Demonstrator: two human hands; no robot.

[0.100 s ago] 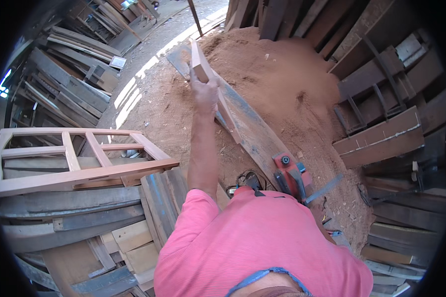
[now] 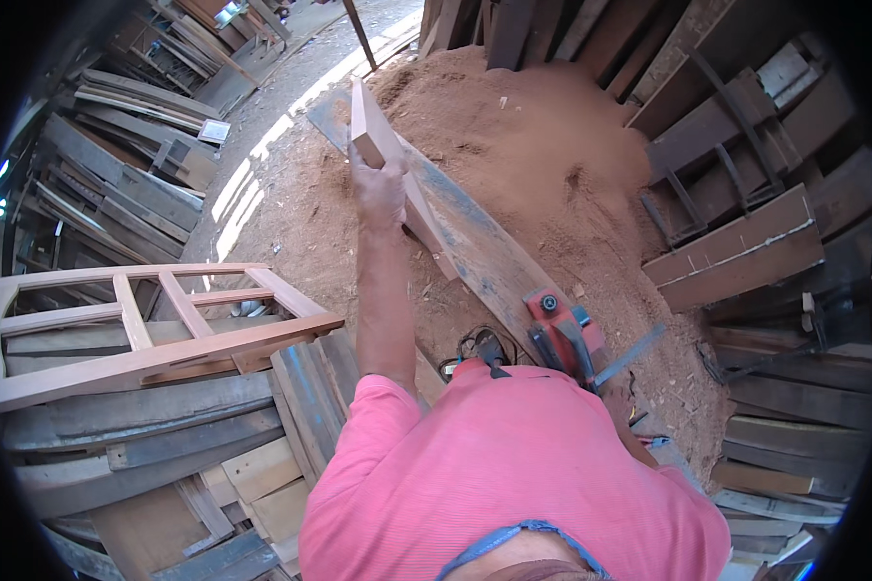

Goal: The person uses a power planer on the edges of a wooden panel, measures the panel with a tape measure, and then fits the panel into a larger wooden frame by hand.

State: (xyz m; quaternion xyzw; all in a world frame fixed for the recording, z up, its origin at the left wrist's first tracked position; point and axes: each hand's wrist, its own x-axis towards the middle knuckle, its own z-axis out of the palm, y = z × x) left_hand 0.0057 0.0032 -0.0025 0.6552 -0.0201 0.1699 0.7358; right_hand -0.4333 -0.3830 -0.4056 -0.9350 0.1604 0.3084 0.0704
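Viewpoint nudged rightward, left grip (image 2: 381, 192) around board (image 2: 382, 138), sawdust (image 2: 533, 145) heaped alongside

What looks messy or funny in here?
The big heap of reddish-brown sawdust looks messy. It lies loose on the floor, between the long plank and the upright boards, not swept up.

From my remote post, I see smooth, matt wood on the pale pinkish straight board (image 2: 382, 134), rough, scuffed wood on the long blue-stained brown plank (image 2: 494, 261), and plastic-looking casing on the red-and-black power tool (image 2: 558, 318).
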